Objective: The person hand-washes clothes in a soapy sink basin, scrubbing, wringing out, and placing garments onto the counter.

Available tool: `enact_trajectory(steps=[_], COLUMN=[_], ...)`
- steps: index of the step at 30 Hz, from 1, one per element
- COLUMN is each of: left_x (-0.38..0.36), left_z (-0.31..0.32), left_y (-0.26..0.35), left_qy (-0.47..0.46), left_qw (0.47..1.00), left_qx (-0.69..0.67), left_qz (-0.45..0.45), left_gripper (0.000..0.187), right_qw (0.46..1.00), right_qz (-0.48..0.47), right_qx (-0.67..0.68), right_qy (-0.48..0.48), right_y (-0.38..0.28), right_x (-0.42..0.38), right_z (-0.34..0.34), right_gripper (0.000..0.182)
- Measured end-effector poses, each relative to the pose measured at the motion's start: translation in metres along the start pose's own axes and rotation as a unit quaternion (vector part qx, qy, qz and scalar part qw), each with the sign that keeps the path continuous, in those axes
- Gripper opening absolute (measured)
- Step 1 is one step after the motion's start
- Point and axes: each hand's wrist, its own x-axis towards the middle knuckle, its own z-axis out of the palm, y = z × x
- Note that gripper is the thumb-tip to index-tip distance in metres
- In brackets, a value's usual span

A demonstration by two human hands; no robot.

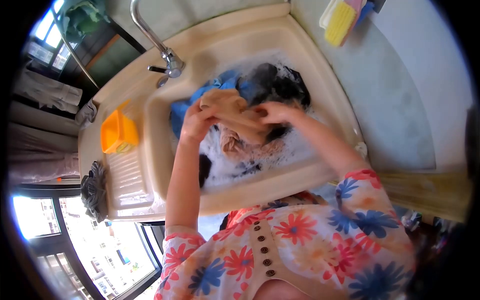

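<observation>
Both hands grip a wet tan cloth garment above the soapy water in a cream sink. My left hand has its fingers closed on the garment's left side. On the right side, my right hand pinches the same fabric. A blue garment lies in the suds behind and left of my left hand. Dark clothing is heaped at the back right of the basin. Beneath the held fabric, a pinkish-beige cloth sits partly in the foam.
A chrome faucet rises at the sink's back left. An orange plastic scoop stands above the ribbed washboard on the left. Dark grey cloth hangs over the left edge. A yellow brush is on the wall at upper right.
</observation>
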Motion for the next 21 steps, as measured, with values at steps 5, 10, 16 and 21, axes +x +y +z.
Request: enact_trajectory(steps=[5,10,16,21], left_x=[-0.006,-0.016,-0.005,-0.005], left_z=[-0.049,-0.059,-0.064,-0.062], left_y=[-0.026,-0.034,-0.027,-0.011], left_qy=[-0.007,0.015,0.019,0.088], left_qw=[1.0,0.998,0.998,0.995], left_qx=[-0.023,-0.008,-0.049,0.036], left_qz=[-0.018,-0.066,-0.04,-0.009], left_gripper=[0.043,0.04,0.031,0.025], right_qw=[0.993,0.963,0.891,0.882], right_qz=[0.071,-0.082,-0.141,-0.155], right_qx=[-0.016,0.102,0.202,0.307], right_qy=[0.091,0.235,0.38,0.322], right_y=[-0.005,-0.034,-0.092,-0.098], right_x=[-0.022,-0.022,-0.035,-0.044], right_z=[-0.002,-0.026,-0.049,-0.065], right_gripper=[0.044,0.032,0.02,0.018])
